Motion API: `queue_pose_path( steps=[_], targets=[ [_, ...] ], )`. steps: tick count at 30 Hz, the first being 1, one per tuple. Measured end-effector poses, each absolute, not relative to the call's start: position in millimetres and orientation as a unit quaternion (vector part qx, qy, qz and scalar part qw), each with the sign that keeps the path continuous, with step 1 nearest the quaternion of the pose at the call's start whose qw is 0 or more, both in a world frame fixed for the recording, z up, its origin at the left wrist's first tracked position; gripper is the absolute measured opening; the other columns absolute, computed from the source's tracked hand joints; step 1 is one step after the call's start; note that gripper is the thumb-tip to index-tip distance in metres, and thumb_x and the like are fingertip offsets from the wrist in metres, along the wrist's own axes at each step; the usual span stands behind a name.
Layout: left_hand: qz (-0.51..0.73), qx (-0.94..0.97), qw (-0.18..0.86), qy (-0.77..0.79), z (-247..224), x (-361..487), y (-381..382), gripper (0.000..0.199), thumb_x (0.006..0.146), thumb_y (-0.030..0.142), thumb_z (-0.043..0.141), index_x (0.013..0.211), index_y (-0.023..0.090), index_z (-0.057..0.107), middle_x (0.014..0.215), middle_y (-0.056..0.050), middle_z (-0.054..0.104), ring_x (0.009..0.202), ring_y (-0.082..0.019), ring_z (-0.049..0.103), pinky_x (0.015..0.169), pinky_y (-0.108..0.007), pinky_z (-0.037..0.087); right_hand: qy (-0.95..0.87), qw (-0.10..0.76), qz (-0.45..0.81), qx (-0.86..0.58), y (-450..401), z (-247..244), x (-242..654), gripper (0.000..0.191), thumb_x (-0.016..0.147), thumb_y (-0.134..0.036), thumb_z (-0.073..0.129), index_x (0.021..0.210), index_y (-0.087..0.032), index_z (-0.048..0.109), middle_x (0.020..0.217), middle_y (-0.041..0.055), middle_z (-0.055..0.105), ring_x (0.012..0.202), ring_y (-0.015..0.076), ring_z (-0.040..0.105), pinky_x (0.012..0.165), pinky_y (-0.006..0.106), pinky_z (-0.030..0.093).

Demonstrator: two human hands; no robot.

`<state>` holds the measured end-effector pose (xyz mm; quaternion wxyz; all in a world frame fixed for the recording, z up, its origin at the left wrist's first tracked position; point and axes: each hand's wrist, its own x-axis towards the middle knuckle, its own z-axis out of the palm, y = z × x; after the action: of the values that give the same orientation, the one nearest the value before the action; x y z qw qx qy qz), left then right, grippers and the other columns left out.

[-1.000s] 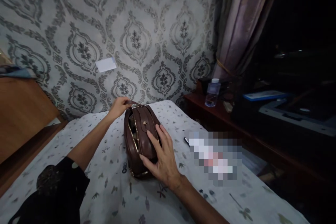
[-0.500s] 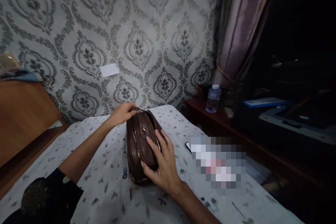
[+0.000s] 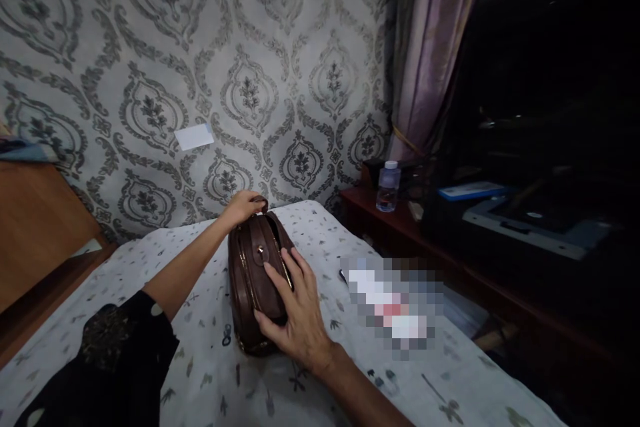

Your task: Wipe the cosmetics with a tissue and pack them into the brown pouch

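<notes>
A brown leather handbag (image 3: 255,283) with gold zips and a small gold clasp lies on the bed. My left hand (image 3: 243,205) is closed round the looped handle (image 3: 262,202) at the bag's far end. On the near part of the bag rests my right hand (image 3: 297,310), its fingers spread apart over the leather and the right-hand zip. The zip on the right side is parted near the far end, leaving a dark gap. What is inside the bag cannot be seen.
The bed has a white leaf-print sheet (image 3: 195,320). To the right, a blurred-out object lies on it. A water bottle (image 3: 389,187) stands on the dark red cabinet (image 3: 355,203), near a large dark screen (image 3: 525,100). A wooden headboard (image 3: 45,227) is at left.
My left hand has lifted the handle slightly, so its loop now stands up from the bag. My right hand keeps its place on the leather. The view has turned a little to the right.
</notes>
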<state>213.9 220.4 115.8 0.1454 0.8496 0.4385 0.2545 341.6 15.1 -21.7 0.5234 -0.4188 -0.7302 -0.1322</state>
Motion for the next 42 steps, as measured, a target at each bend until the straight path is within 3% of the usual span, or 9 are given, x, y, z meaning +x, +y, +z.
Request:
queue_pose_path(
  steps=[11, 16, 19, 21, 24, 32, 38, 42],
  targets=[
    [0.275, 0.856, 0.253, 0.357, 114.2, 201.8, 153.7, 0.033, 0.079, 0.049, 0.057, 0.075, 0.017, 0.066, 0.07, -0.002, 0.068, 0.066, -0.018, 0.061, 0.063, -0.027, 0.048, -0.725, 0.516, -0.134, -0.436, 16.3, -22.0, 341.1, 0.065, 0.086, -0.038, 0.059, 0.146, -0.02, 0.039, 0.156, 0.0164, 0.026, 0.143, 0.0348, 0.028, 0.109, 0.059, 0.039],
    [0.284, 0.86, 0.196, 0.376, 121.1, 184.0, 152.0, 0.027, 0.08, 0.04, 0.057, 0.09, 0.018, 0.07, 0.087, -0.003, 0.071, 0.083, -0.021, 0.062, 0.074, -0.028, 0.046, -0.724, 0.518, -0.138, -0.434, 15.8, -21.4, 341.2, 0.068, 0.087, -0.041, 0.059, 0.147, -0.02, 0.037, 0.156, 0.0171, 0.027, 0.143, 0.0356, 0.029, 0.109, 0.059, 0.038],
    [0.299, 0.846, 0.122, 0.423, 126.7, 168.9, 160.5, 0.017, 0.075, 0.036, 0.062, 0.075, 0.019, 0.066, 0.07, -0.001, 0.063, 0.073, -0.019, 0.054, 0.067, -0.028, 0.039, -0.713, 0.53, -0.15, -0.434, 16.1, -21.4, 340.9, 0.072, 0.087, -0.043, 0.059, 0.15, -0.021, 0.032, 0.155, 0.0179, 0.028, 0.143, 0.0365, 0.03, 0.109, 0.061, 0.037],
    [0.295, 0.838, 0.094, 0.449, 127.2, 160.8, 163.5, 0.023, 0.074, 0.036, 0.063, 0.059, 0.02, 0.056, 0.055, 0.003, 0.05, 0.061, -0.016, 0.046, 0.059, -0.027, 0.032, -0.706, 0.535, -0.157, -0.437, 16.7, -21.8, 340.4, 0.076, 0.086, -0.044, 0.059, 0.152, -0.02, 0.028, 0.154, 0.0188, 0.029, 0.142, 0.0372, 0.031, 0.109, 0.062, 0.036],
    [0.287, 0.832, 0.088, 0.466, 123.0, 154.8, 162.8, 0.03, 0.075, 0.034, 0.061, 0.052, 0.02, 0.048, 0.048, 0.005, 0.042, 0.053, -0.013, 0.039, 0.055, -0.027, 0.026, -0.709, 0.533, -0.149, -0.438, 17.8, -22.7, 340.2, 0.077, 0.087, -0.044, 0.059, 0.152, -0.018, 0.028, 0.152, 0.019, 0.033, 0.141, 0.0371, 0.032, 0.108, 0.062, 0.038],
    [0.291, 0.832, 0.127, 0.454, 111.2, 157.9, 134.6, 0.025, 0.081, 0.037, 0.054, 0.067, 0.018, 0.062, 0.057, 0.002, 0.053, 0.06, -0.016, 0.05, 0.056, -0.025, 0.036, -0.73, 0.499, -0.14, -0.446, 19.0, -23.5, 341.7, 0.077, 0.093, -0.042, 0.054, 0.156, -0.017, 0.017, 0.154, 0.0177, 0.034, 0.144, 0.0345, 0.029, 0.11, 0.06, 0.039],
    [0.278, 0.848, 0.129, 0.433, 110.5, 162.0, 95.9, 0.03, 0.085, 0.04, 0.051, 0.07, 0.017, 0.064, 0.065, 0.0, 0.06, 0.067, -0.018, 0.055, 0.06, -0.026, 0.04, -0.723, 0.519, -0.125, -0.438, 17.8, -23.0, 340.9, 0.075, 0.092, -0.041, 0.055, 0.154, -0.016, 0.022, 0.153, 0.0181, 0.034, 0.144, 0.0338, 0.027, 0.112, 0.059, 0.037],
    [0.28, 0.848, 0.104, 0.438, 119.6, 171.8, 92.6, 0.023, 0.083, 0.038, 0.054, 0.074, 0.019, 0.063, 0.069, -0.001, 0.06, 0.069, -0.02, 0.055, 0.065, -0.028, 0.04, -0.707, 0.557, -0.116, -0.421, 17.5, -23.6, 339.9, 0.076, 0.089, -0.044, 0.057, 0.152, -0.015, 0.024, 0.151, 0.0185, 0.036, 0.142, 0.0334, 0.031, 0.112, 0.059, 0.037]
  ],
)
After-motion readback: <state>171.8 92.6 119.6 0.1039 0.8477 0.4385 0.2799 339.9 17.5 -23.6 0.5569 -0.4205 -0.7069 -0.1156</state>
